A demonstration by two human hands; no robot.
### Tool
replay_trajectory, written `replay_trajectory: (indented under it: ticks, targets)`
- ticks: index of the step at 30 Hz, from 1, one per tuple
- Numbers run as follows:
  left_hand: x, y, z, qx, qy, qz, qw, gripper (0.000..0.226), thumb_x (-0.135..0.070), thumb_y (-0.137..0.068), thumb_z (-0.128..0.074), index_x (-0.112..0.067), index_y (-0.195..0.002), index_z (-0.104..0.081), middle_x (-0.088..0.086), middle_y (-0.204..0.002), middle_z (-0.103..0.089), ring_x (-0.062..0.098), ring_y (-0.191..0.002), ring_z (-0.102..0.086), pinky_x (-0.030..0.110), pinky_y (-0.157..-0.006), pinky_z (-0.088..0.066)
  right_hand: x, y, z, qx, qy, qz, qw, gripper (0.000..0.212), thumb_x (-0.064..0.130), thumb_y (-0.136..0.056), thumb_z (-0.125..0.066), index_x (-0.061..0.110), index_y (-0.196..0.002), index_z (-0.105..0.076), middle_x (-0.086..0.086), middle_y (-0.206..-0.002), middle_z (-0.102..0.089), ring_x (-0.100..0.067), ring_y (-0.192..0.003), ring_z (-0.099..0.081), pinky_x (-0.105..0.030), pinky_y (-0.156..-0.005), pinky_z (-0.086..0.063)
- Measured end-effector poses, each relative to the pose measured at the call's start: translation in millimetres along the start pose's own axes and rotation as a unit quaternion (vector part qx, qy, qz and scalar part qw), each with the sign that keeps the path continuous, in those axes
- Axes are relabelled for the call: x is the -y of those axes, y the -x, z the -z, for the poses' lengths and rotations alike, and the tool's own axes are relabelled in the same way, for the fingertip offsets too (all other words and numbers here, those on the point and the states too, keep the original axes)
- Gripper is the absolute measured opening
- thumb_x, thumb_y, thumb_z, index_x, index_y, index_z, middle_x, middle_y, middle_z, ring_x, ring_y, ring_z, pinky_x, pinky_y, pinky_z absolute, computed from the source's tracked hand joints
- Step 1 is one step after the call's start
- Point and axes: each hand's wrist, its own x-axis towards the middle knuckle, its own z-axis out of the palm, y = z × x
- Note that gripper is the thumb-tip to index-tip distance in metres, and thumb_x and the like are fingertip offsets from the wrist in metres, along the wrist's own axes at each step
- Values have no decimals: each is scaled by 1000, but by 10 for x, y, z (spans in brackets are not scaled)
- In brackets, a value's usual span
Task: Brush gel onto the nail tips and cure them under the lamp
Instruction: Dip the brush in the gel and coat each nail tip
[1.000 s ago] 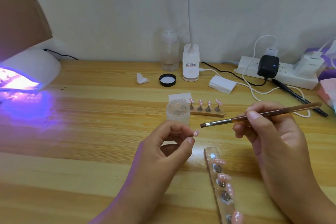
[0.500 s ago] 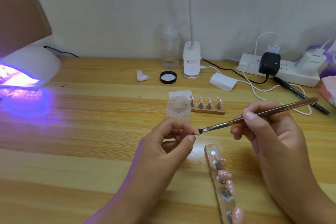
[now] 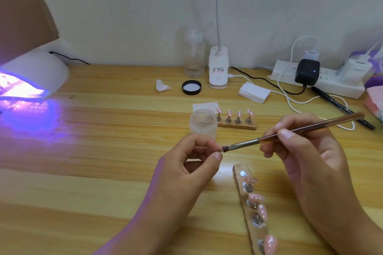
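Observation:
My left hand (image 3: 186,163) pinches a small pink nail tip between thumb and fingers; the tip is almost hidden behind the brush head. My right hand (image 3: 306,151) grips a brown-handled gel brush (image 3: 290,131), whose bristles touch that tip. An open gel jar (image 3: 203,123) stands just behind my left hand. A wooden strip (image 3: 251,213) near my right wrist holds several pink nail tips on stands. A shorter wooden holder (image 3: 238,124) with several pink tips sits behind the jar. The white curing lamp (image 3: 35,72) glows violet at the far left.
A black jar lid (image 3: 191,87), a clear bottle (image 3: 194,54) and a white desk lamp base (image 3: 218,68) stand at the back. A stack of white wipes (image 3: 253,92), a power strip (image 3: 317,78) with chargers and cables, and a black pen (image 3: 342,107) lie at the right.
The brush moved left and down from mid-air until its bristles met the nail tip in my left hand. My left hand stayed nearly still.

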Motion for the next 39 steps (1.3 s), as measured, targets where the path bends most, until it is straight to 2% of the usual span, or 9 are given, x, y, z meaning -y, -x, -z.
replay_trajectory:
  ticks: [4,9,14,18,23,28,32,35,39]
  targets:
    - [19,-18,8,-3,0,4,1000,7,-29,-78,-67,-35,-80,-69,-14,-79,-68,-3,-71,-61,8,-63,-46,-36,-10,-5,-33,16,-4,999,4,18,-82,-62,21,-83,-65,-3,-80,-65,-18,-72,-65,-24,-69,-54]
    - [-2,9,-2,5,-15,7,1000,16,-20,-84,-72,-36,-82,-72,-12,-83,-71,-3,-74,-64,8,-65,-47,-27,-43,3,-62,-4,-21,998,8,20,-83,-60,25,-83,-66,-1,-75,-67,-16,-73,-66,-22,-68,-54]
    - [-72,53,-109,44,-55,-12,997,10,-27,-84,-72,-36,-87,-70,-14,-82,-71,-2,-62,-60,6,-58,-42,-39,-78,2,-92,-34,-28,995,16,9,-93,-59,22,-85,-63,3,-72,-66,-11,-69,-66,-20,-63,-53]
    - [-45,4,-170,58,-110,-14,992,12,-29,-85,-72,-39,-87,-67,-11,-95,-71,3,-72,-62,10,-66,-43,-33,-83,-1,-97,-40,-32,994,16,6,-95,-54,19,-88,-60,5,-70,-66,-10,-68,-66,-19,-62,-53]
    - [12,-87,-220,61,-218,-69,972,16,-34,-80,-72,-46,-89,-65,-26,-102,-60,2,-104,-49,6,-73,-37,-16,-86,-24,-94,-42,-36,994,15,6,-94,-54,18,-87,-59,6,-68,-65,-10,-68,-66,-19,-62,-53]
    - [39,-93,-243,69,-257,-67,962,11,-35,-79,-70,-45,-79,-66,-28,-104,-55,-3,-107,-44,6,-74,-34,-6,-81,-11,-94,-41,-39,994,14,6,-95,-55,17,-88,-60,5,-68,-65,-10,-68,-66,-20,-62,-53]
    - [30,-9,-160,60,-260,-76,961,15,-31,-80,-71,-42,-87,-63,-24,-102,-50,2,-103,-48,7,-76,-37,-10,-76,-3,-100,-45,-40,993,16,6,-96,-54,18,-89,-60,5,-67,-67,-9,-67,-66,-19,-61,-53]
    - [4,87,-103,74,-276,-86,955,9,-43,-78,-66,-42,-87,-67,-19,-97,-53,1,-102,-45,6,-76,-33,-4,-78,3,-98,-48,-40,993,16,6,-96,-54,19,-88,-60,4,-67,-67,-9,-67,-66,-19,-61,-53]
    - [15,103,-110,99,-281,-78,951,21,-55,-73,-64,-46,-91,-69,-21,-96,-55,-1,-105,-44,3,-79,-29,-14,-67,11,-92,-41,-46,994,14,10,-95,-57,21,-90,-64,3,-68,-68,-11,-68,-66,-20,-62,-53]
